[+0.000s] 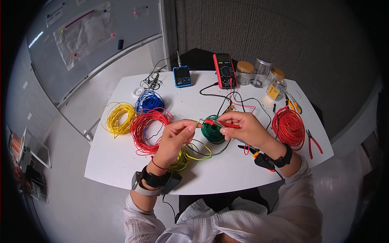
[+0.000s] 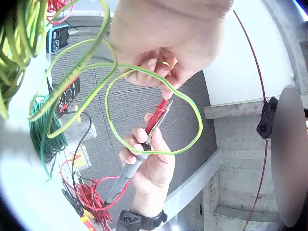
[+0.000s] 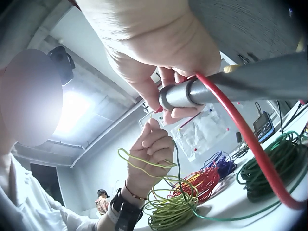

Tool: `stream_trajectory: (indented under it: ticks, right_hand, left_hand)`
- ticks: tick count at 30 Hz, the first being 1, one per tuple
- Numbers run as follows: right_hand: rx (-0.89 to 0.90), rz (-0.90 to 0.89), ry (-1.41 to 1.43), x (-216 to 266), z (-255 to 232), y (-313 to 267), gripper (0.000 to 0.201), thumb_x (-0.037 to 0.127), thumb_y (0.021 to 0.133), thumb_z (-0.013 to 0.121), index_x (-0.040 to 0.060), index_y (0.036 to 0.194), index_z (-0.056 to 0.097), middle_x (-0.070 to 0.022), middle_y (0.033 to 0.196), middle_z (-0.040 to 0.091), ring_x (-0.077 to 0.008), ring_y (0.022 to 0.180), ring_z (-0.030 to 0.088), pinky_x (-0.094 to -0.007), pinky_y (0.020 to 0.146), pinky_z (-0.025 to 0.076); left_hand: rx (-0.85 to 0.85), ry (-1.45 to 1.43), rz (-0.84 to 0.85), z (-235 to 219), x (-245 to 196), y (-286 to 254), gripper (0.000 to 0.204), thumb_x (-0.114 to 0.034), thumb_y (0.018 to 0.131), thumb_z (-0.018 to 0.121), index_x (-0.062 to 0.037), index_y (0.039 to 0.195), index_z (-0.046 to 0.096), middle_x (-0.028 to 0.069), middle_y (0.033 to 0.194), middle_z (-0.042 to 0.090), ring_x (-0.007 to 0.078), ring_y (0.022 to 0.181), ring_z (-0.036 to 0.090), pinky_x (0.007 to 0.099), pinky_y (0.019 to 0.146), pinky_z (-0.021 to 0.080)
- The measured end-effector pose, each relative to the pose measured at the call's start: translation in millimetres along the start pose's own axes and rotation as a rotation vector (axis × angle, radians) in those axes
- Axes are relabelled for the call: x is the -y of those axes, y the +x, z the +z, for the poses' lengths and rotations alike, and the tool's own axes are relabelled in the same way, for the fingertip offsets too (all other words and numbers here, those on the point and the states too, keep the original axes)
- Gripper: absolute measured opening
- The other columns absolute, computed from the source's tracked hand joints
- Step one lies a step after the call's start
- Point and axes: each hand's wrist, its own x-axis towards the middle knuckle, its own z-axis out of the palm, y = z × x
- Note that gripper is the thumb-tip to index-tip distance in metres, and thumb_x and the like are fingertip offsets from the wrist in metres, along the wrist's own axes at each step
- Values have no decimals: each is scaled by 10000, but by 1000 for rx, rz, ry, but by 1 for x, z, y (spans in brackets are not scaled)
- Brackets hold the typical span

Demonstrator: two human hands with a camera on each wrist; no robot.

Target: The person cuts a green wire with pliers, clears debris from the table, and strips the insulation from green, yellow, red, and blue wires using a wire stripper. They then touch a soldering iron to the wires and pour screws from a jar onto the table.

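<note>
My left hand [image 1: 178,135] pinches the end of a yellow-green wire [image 1: 198,122] between thumb and fingers. A loose loop of this wire hangs down to its coil [image 1: 182,163] beneath the wrist. Close beside it, my right hand [image 1: 245,127] grips a red test probe [image 1: 231,125] together with a grey-handled tool [image 2: 132,168] that ends in a pointed metal tip [image 2: 162,119]. The probe's front end points at the left fingertips. A red lead [image 3: 236,122] curves away from the right hand. Below the hands lies a green wire coil [image 1: 212,135].
A red multimeter [image 1: 225,73] and a blue handheld meter [image 1: 182,77] stand at the back, near lidded jars [image 1: 244,73]. Yellow [image 1: 120,118], blue [image 1: 150,101] and red [image 1: 148,133] coils lie left. Another red coil [image 1: 288,128] and red-handled pliers [image 1: 314,145] lie right.
</note>
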Motion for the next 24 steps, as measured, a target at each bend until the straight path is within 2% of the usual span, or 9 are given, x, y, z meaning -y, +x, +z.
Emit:
stream_trajectory:
  ticks: [3,6,8,12,14,18,21,23,24]
  right_hand:
    - [-28,4,-13,0,1,-1,266,89,794,599,4,1041,555,-7,786,589,-41,661,535,-179,565,436]
    - [-32,-83,-12,-7,0,2,263,62,780,608,-2,1030,562,-23,814,603,-51,698,549,-193,620,457]
    - [-72,-207,-122,-9,0,3,247,35,764,619,-14,1001,569,-42,836,613,-63,725,561,-206,665,467]
    - [-71,-162,-43,-10,-1,2,240,29,756,627,-19,982,564,-50,840,617,-69,726,567,-206,662,467]
    - [-29,-64,-16,-5,-3,1,236,24,752,632,-24,970,556,-51,833,617,-71,720,567,-203,657,465]
    - [3,-55,-14,-6,-3,1,245,30,753,632,-26,975,546,-51,826,617,-69,710,566,-199,650,462]
    - [5,-72,-73,-5,-2,1,248,44,751,634,-2,984,563,-42,821,620,-72,714,571,-207,658,462]
    - [-60,-225,-231,-10,1,2,248,73,754,633,33,994,591,-40,814,629,-79,725,580,-217,673,462]
    - [-60,-225,-231,-10,1,1,248,73,754,633,33,994,591,-40,814,629,-79,725,580,-217,673,462]
  left_hand:
    - [1,2,-4,1,-1,0,199,-150,880,499,7,953,598,-50,581,387,37,522,292,193,473,238]
    - [-6,-4,-30,2,-2,0,210,-171,876,505,12,931,594,-40,571,399,42,519,309,195,481,238]
    - [-6,1,-30,3,-2,0,206,-165,875,503,12,930,595,-41,569,396,42,517,306,196,479,237]
    - [2,31,-26,5,-2,0,197,-147,874,498,13,930,599,-43,570,390,45,515,296,196,478,234]
    - [5,30,-26,5,-1,0,197,-144,874,497,14,933,599,-43,572,390,46,516,295,195,479,234]
    - [7,27,-26,6,-1,-1,198,-142,875,495,13,940,599,-44,573,391,44,515,294,195,478,232]
    - [3,36,-25,6,-2,-1,199,-143,876,493,10,946,599,-46,573,390,42,515,292,196,477,230]
    - [1,39,-25,6,-1,-1,199,-144,877,493,9,948,599,-47,574,390,40,515,291,196,476,229]
    - [-2,42,-25,5,-1,-1,199,-145,878,492,7,950,599,-47,574,390,39,514,290,196,475,229]
